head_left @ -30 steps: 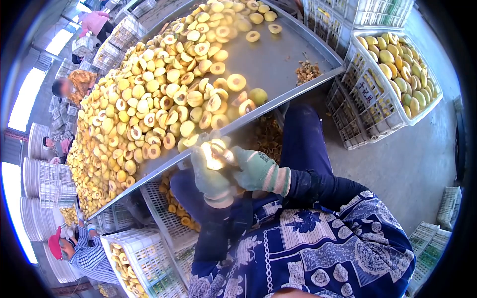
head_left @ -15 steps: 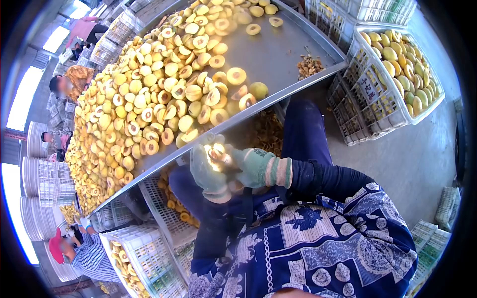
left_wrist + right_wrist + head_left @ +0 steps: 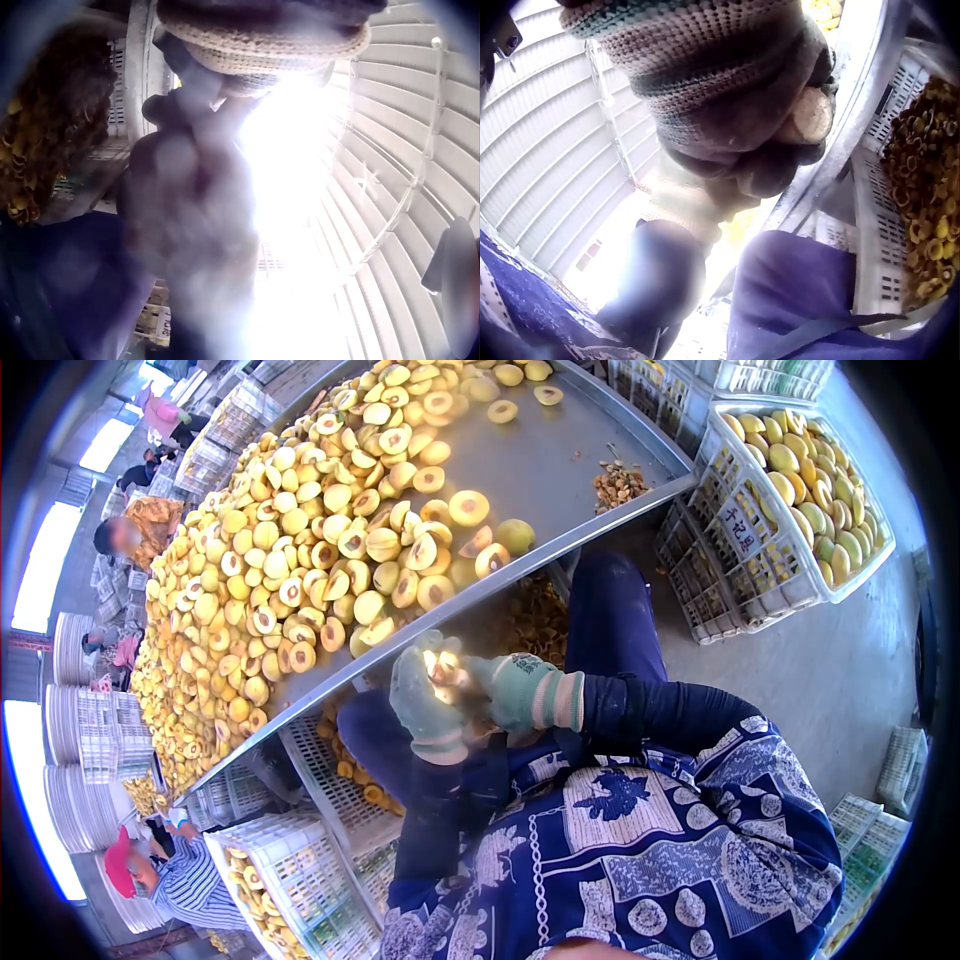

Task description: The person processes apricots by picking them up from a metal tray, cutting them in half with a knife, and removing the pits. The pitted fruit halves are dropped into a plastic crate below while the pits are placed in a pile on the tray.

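Note:
My gloved left hand [image 3: 425, 705] curls round a piece of yellow stone fruit [image 3: 443, 668], washed out by glare and partly covered by fingers. Close against it, my gloved right hand [image 3: 522, 692] meets the fruit from the side. In the right wrist view that hand [image 3: 735, 120] grips a tool whose round wooden handle end [image 3: 812, 116] pokes out of the fist; its working end is hidden. Both hands are over my lap, just below the near edge of a metal table [image 3: 560, 470]. Halved yellow fruit [image 3: 300, 560], some with stones, lies heaped on it.
A small pile of stones [image 3: 620, 488] lies near the table's corner. A crate of whole fruit [image 3: 740, 535] stands to the right. Below the table is another crate [image 3: 335, 790] with fruit pieces; a further crate [image 3: 290, 880] stands lower left. Several other people work along the left side.
The hands stay together while the fingers shift round the fruit, and less of it shows than a second ago. The head view has shifted slightly.

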`<state>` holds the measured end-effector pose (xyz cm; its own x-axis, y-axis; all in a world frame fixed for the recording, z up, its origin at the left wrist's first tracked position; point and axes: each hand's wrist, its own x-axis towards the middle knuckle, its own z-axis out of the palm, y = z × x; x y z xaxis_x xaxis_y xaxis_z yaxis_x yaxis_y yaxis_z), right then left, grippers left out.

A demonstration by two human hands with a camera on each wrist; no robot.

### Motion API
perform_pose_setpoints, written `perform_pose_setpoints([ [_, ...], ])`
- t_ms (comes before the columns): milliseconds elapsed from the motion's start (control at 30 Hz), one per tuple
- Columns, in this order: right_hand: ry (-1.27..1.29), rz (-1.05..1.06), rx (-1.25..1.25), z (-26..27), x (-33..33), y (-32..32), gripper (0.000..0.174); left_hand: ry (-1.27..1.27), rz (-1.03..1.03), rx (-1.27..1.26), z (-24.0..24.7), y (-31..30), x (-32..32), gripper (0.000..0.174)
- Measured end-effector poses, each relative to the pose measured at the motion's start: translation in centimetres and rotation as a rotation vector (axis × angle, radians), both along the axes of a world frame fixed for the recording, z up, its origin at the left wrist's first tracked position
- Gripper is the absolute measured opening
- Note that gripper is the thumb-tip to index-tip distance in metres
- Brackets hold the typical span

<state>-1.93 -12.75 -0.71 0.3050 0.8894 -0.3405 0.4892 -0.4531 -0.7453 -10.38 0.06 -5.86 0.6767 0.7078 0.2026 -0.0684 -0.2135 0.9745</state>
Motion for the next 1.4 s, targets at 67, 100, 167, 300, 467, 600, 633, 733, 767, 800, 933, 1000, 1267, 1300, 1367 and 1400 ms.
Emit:
perform_pose_setpoints([
  [67,0.048,-0.01,0.013,-0.4,0.0,0.1,0.045,-0.137,0.031,-0.309,0.3,-0.6,0.0,0.038],
  [100,0.049,-0.008,0.012,-0.4,-0.3,0.0,0.045,-0.137,0.033,-0.311,1.0,-1.2,0.1,0.038],
  [167,0.3,-0.152,0.021,-0.3,-1.2,0.0,0.045,-0.245,0.13,-0.594,2.3,-2.1,0.6,0.028],
  [300,0.332,-0.04,0.253,-4.6,-2.1,1.1,0.046,-0.243,0.198,-0.483,1.8,-2.4,0.4,0.03],
  [467,0.34,-0.165,0.013,-3.6,-1.7,1.1,0.041,-0.002,-0.029,0.237,0.6,-0.3,0.1,0.029],
  [600,0.913,-0.1,0.026,-0.5,0.3,-0.2,0.024,-0.047,-0.236,-0.643,1.8,0.7,-0.3,0.041],
  [633,1.072,-0.119,0.067,-0.3,-0.1,-0.5,0.017,0.024,-0.205,-0.037,1.8,0.4,-0.2,0.043],
  [733,0.942,-0.163,-0.028,2.1,-0.8,-0.7,0.014,-0.085,-0.115,-0.376,3.3,-1.5,-1.0,0.043],
  [767,0.831,-0.185,0.005,1.8,-1.2,-0.7,0.027,-0.124,-0.203,-0.454,3.1,-1.0,-1.4,0.042],
  [800,0.835,-0.177,0.002,1.6,-1.1,-0.7,0.027,-0.122,-0.195,-0.453,2.9,-0.7,-1.5,0.042],
  [933,0.89,-0.089,-0.086,2.2,0.1,-1.1,0.026,-0.063,-0.188,-0.335,2.8,-0.4,-1.4,0.039],
  [1000,1.225,-0.006,-0.122,1.3,0.4,-1.3,0.017,-0.077,-0.193,-0.442,2.8,-0.6,-1.8,0.039],
  [1267,1.984,0.057,0.053,-2.2,-1.9,-0.3,0.022,-0.158,-0.133,-0.584,4.1,-2.1,-1.2,0.033],
  [1300,2.141,0.078,0.122,-2.5,-2.5,-0.1,0.023,-0.177,-0.06,-0.374,4.0,-2.4,-1.0,0.033],
  [1367,2.35,0.122,0.229,-2.7,-3.1,0.4,0.027,-0.284,0.104,0.201,2.9,-2.8,0.4,0.029],
  [1400,2.351,0.122,0.228,-2.8,-3.2,0.4,0.027,-0.283,0.105,0.201,2.2,-2.0,0.2,0.029],
])
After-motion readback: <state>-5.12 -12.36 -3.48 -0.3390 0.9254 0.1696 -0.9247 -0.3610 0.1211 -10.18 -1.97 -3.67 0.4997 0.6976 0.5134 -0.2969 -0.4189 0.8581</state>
